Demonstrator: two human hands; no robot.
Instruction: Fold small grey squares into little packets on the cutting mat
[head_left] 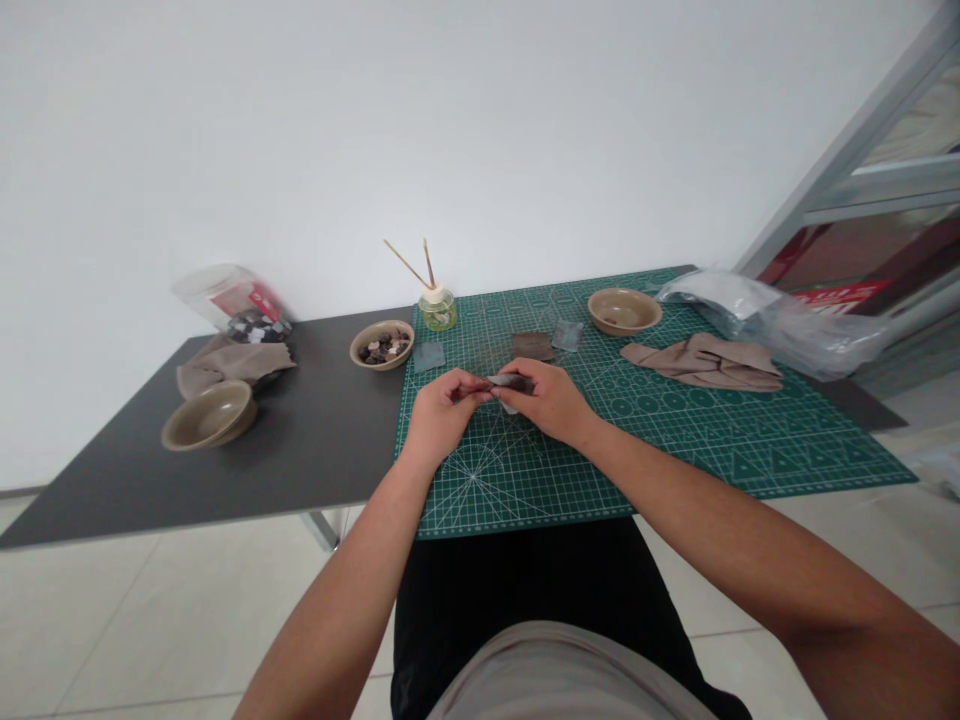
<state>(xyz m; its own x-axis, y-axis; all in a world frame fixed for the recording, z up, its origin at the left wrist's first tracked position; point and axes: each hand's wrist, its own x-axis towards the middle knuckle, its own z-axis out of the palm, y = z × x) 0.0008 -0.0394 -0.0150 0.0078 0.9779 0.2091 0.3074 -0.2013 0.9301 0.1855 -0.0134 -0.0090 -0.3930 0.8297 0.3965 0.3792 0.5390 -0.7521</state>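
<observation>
My left hand (444,417) and my right hand (551,400) meet above the green cutting mat. Between their fingertips is a small, thin grey-and-brown folded sheet (511,382), which looks like sandpaper. My right thumb and fingers press on it, and the left fingertips pinch close against its left end. Whether a smaller piece sits inside the fold is hidden. Just beyond my hands lies a brown square sheet (532,346). A grey square (568,336) is beside it on the right, and another grey square (429,356) lies to the left.
A bowl of dark and pale small pieces (382,345) stands left of the mat (480,500). Another bowl (624,312), a brown cloth (709,362) and clear plastic (780,320) are right. Far left are a bowl (208,417), cloth (236,368) and tipped jar (225,292). A reed bottle (437,308) stands behind.
</observation>
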